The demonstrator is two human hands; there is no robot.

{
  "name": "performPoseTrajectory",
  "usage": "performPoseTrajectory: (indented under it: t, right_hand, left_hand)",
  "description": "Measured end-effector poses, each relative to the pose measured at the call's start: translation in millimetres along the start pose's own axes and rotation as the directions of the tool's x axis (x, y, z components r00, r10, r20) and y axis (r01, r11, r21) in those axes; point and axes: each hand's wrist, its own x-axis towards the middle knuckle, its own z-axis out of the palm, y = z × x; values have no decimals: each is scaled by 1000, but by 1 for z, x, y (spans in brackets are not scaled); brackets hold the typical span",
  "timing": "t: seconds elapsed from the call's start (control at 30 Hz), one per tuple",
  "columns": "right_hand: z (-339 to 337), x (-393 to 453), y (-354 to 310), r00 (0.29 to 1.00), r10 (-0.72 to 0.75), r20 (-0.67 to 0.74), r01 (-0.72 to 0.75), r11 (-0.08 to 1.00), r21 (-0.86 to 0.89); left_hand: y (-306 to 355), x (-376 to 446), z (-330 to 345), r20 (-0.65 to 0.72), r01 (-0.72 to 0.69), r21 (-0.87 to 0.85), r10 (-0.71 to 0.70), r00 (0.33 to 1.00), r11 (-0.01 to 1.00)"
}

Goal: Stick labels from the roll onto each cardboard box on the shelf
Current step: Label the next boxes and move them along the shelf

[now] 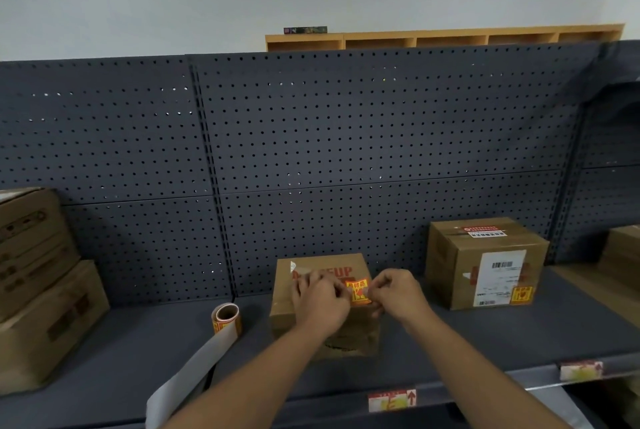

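An orange-and-red label (pixel 358 291) is pinched between my left hand (pixel 320 300) and my right hand (pixel 394 291), just above the top of a small cardboard box (pixel 327 342) printed with red letters. That box stands in the middle of the dark grey shelf (pixel 145 352). The label roll (pixel 227 319) stands on the shelf left of the box, with a long strip of bare white backing paper (pixel 188 376) trailing off the front edge. A larger cardboard box (pixel 485 262) to the right carries an orange label at its lower right corner.
Two stacked cardboard boxes (pixel 38 283) sit at the left end of the shelf, and another box (pixel 623 248) shows at the far right. A dark pegboard (pixel 311 137) backs the shelf. Price tags (pixel 393 400) hang on the front edge.
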Motion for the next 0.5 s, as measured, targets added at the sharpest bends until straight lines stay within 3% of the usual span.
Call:
performPoseTrajectory:
  t: [0.5]
  right_hand:
    - [14, 2, 1, 999, -25, -20, 19, 968, -251]
  left_hand:
    - [-6, -2, 11, -24, -45, 125, 48, 999, 991]
